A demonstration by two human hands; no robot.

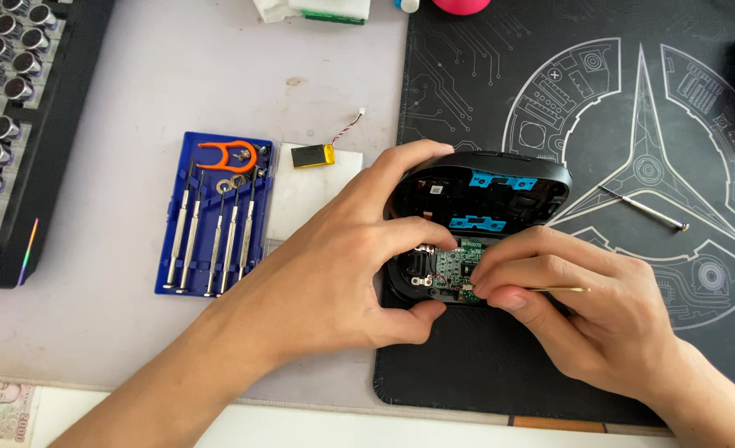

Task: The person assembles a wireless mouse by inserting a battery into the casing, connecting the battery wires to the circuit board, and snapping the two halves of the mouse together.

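An opened black computer mouse (500,187) lies on a dark desk mat (633,108). Blue plastic parts and a green circuit board (454,264) show inside it. My left hand (334,265) wraps around the mouse's left side, thumb under the front edge and fingers over the top. My right hand (583,307) pinches a thin tool (562,289) with a yellowish shaft, and its fingertips press at the circuit board's right edge. The tool's tip is hidden by my fingers.
A blue tray of small screwdrivers (214,220) with an orange tool lies left of the mouse. A small yellow battery (313,155) sits on a white pad. One loose screwdriver (645,209) rests on the mat. A black keyboard (11,124) runs along the left edge.
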